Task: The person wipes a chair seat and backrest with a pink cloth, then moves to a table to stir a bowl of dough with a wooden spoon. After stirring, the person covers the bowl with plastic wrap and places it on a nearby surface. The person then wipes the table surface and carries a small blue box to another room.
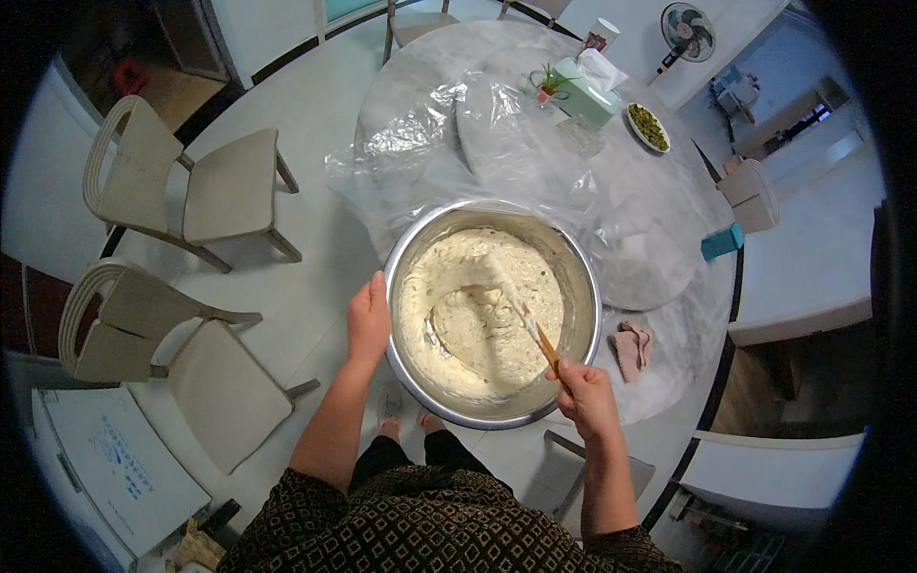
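Observation:
A large steel mixing bowl sits at the near edge of the round table, holding thick, pale batter flecked with small green bits. My left hand grips the bowl's left rim, thumb up along the outside. In my right hand, at the lower right rim, the fingers wrap round the handle of a wooden spatula. Its far end is coated in batter and lies in the mixture, so its exact shape is hidden. The batter shows a curved furrow around the middle.
Clear plastic film covers the marbled table. On it are a tissue box, a small plant, a plate of green food, a teal box and a pink cloth. Chairs stand at left.

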### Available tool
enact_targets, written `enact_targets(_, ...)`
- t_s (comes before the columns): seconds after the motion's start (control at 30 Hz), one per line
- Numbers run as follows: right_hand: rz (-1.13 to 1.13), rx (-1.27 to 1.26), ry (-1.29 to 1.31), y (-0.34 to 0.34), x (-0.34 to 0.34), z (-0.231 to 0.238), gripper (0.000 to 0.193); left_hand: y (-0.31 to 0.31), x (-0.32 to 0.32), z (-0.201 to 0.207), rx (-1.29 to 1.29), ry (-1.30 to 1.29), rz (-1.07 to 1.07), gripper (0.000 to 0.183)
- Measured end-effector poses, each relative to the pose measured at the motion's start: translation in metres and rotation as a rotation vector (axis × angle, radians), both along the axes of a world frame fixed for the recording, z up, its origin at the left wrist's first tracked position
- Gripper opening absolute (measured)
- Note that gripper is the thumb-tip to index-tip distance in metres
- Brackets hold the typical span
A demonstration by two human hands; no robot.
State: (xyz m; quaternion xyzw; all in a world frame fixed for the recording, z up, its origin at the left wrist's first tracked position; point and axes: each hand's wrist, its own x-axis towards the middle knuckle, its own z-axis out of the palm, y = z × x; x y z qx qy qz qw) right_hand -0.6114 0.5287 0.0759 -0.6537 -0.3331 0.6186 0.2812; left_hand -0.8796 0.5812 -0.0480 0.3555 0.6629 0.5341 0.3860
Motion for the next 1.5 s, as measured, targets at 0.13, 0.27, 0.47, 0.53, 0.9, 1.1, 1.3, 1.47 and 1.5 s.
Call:
enact_targets(0.13,0.261,0.059,-0.222,-0.008,0.003,0.012,0.03,0.001,0.001,-0.004,0.01,-0.019,0.011,0.043)
enact_targets(0.27,0.748,0.258,-0.694,-0.005,0.009,0.025,0.026,0.0,0.0,0.002,-0.007,0.006,0.004,0.043)
enact_targets(0.47,1.207,0.295,-0.965,0.014,-0.001,0.027,0.028,0.0,-0.001,0.0,0.015,0.026,-0.008,0.043)
enact_targets(0.53,1.235,0.338,-1.004,0.018,-0.006,0.017,0.03,0.0,0.0,0.004,0.022,0.023,-0.009,0.042)
enact_targets(0.9,1.224,0.475,-1.242,0.04,0.004,-0.023,0.034,-0.001,0.002,0.005,0.008,-0.009,-0.006,0.044)
enact_targets(1.1,1.175,0.225,-1.288,0.052,0.001,-0.013,0.037,-0.001,-0.007,-0.008,-0.001,-0.017,-0.039,0.042)
enact_targets(1.3,1.153,0.277,-1.236,0.041,-0.001,-0.023,0.038,0.0,-0.001,-0.005,0.003,0.005,-0.006,0.044)
enact_targets(1.47,1.135,0.29,-1.209,0.029,0.0,-0.032,0.037,0.0,0.0,0.003,-0.012,-0.011,-0.009,0.045)
enact_targets(1.5,1.116,0.308,-1.215,0.027,0.001,-0.032,0.036,0.0,0.0,0.002,-0.002,-0.028,-0.007,0.045)
